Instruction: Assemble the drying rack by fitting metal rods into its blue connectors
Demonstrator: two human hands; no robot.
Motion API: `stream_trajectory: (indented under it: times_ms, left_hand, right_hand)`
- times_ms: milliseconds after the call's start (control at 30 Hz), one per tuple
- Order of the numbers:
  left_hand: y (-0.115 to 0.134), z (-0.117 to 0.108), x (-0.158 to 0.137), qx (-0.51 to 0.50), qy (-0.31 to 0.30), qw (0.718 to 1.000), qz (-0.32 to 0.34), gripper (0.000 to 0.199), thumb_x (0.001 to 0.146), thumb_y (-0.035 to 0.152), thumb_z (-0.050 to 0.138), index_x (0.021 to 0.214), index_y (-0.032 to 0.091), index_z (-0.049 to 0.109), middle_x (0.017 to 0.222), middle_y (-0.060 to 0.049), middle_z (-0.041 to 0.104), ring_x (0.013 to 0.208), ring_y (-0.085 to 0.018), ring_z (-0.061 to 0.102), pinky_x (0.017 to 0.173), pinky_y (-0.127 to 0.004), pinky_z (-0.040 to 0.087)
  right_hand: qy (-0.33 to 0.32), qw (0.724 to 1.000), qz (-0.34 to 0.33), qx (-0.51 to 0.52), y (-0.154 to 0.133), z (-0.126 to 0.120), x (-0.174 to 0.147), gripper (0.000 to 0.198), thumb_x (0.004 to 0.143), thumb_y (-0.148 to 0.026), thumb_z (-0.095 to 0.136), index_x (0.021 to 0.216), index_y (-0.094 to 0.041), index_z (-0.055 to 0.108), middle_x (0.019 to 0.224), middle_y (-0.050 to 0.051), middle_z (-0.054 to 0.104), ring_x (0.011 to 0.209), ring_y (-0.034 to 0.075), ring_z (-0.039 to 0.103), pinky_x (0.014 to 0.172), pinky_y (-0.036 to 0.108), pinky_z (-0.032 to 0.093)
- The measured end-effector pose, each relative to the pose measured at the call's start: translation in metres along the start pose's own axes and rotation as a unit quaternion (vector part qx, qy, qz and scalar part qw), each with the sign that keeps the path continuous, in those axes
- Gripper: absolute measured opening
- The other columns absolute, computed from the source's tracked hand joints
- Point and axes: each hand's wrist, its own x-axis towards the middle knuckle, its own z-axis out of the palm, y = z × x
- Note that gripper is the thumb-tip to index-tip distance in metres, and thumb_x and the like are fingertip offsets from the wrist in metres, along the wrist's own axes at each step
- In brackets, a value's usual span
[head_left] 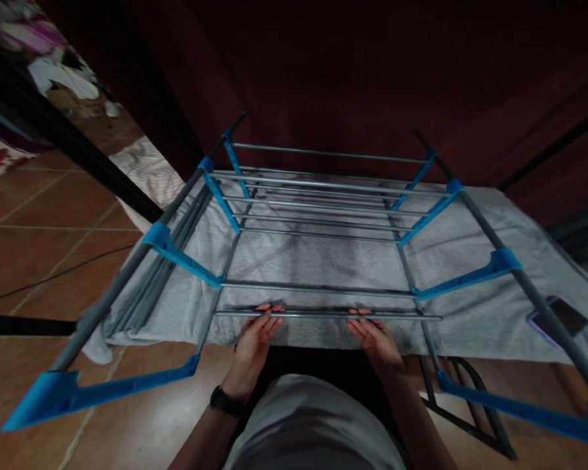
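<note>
A loose grey metal tube (318, 315) lies level across the near part of a rack frame, with its ends reaching the two side poles. My left hand (259, 336) grips it left of the middle, fingers closed around it. On the other side, my right hand (372, 333) pinches the same tube. The rack frame (323, 289) has grey poles joined by blue plastic brackets (186, 258), with several cross tubes fitted at its far end. Another blue bracket (127, 385) sticks out at the near left. A dark band circles my left wrist.
A grey cloth (294, 261) covers the surface beneath the frame. Several loose grey tubes (161, 274) lie in a bundle on the left. A phone (558, 320) rests at the right. Dark red fabric (347, 78) hangs behind, and tiled floor (44, 228) shows at left.
</note>
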Motion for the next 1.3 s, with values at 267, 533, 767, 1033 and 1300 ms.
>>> stream_trajectory:
  times_ms: [267, 533, 767, 1033, 1300]
  left_hand:
    - [-0.014, 0.009, -0.017, 0.027, -0.067, 0.997, -0.036, 0.031, 0.072, 0.020, 0.083, 0.101, 0.017, 0.071, 0.108, -0.009, 0.074, 0.098, -0.020, 0.070, 0.091, -0.032, 0.054]
    - [-0.022, 0.009, -0.013, 0.035, -0.047, 0.997, -0.046, 0.028, 0.069, 0.027, 0.087, 0.089, 0.016, 0.071, 0.092, -0.005, 0.075, 0.084, -0.016, 0.071, 0.080, -0.028, 0.056]
    - [-0.023, 0.013, -0.014, 0.057, -0.033, 0.997, -0.034, 0.031, 0.065, 0.032, 0.089, 0.083, 0.016, 0.070, 0.078, -0.003, 0.073, 0.075, -0.016, 0.070, 0.071, -0.026, 0.054]
    - [-0.026, 0.013, -0.013, 0.057, -0.037, 0.997, -0.019, 0.030, 0.068, 0.034, 0.087, 0.083, 0.015, 0.069, 0.073, -0.004, 0.072, 0.071, -0.017, 0.070, 0.066, -0.026, 0.052]
    - [-0.021, 0.012, -0.019, 0.059, -0.071, 0.995, -0.024, 0.031, 0.067, 0.023, 0.087, 0.094, 0.018, 0.072, 0.084, -0.004, 0.073, 0.083, -0.019, 0.070, 0.075, -0.027, 0.053]
  right_hand:
    - [-0.002, 1.000, 0.013, 0.007, 0.010, 0.001, -0.003, 0.026, 0.066, -0.030, 0.086, 0.089, -0.027, 0.074, 0.100, 0.003, 0.076, 0.102, 0.024, 0.071, 0.103, 0.052, 0.050]
    - [0.034, 0.999, 0.026, 0.000, 0.013, 0.010, -0.009, 0.027, 0.061, -0.032, 0.089, 0.080, -0.023, 0.072, 0.089, 0.000, 0.075, 0.089, 0.022, 0.073, 0.091, 0.043, 0.059]
    - [0.041, 0.999, 0.032, -0.002, 0.013, 0.012, -0.009, 0.027, 0.062, -0.033, 0.089, 0.075, -0.022, 0.068, 0.087, -0.003, 0.071, 0.087, 0.020, 0.072, 0.090, 0.038, 0.059]
    - [0.001, 0.999, 0.021, -0.025, 0.015, 0.017, -0.014, 0.022, 0.067, -0.032, 0.086, 0.083, -0.025, 0.073, 0.096, 0.000, 0.074, 0.093, 0.022, 0.071, 0.101, 0.047, 0.052]
    - [-0.018, 0.999, 0.027, -0.005, 0.013, 0.029, -0.017, 0.026, 0.065, -0.031, 0.087, 0.087, -0.024, 0.073, 0.097, 0.002, 0.076, 0.087, 0.020, 0.072, 0.093, 0.043, 0.057]
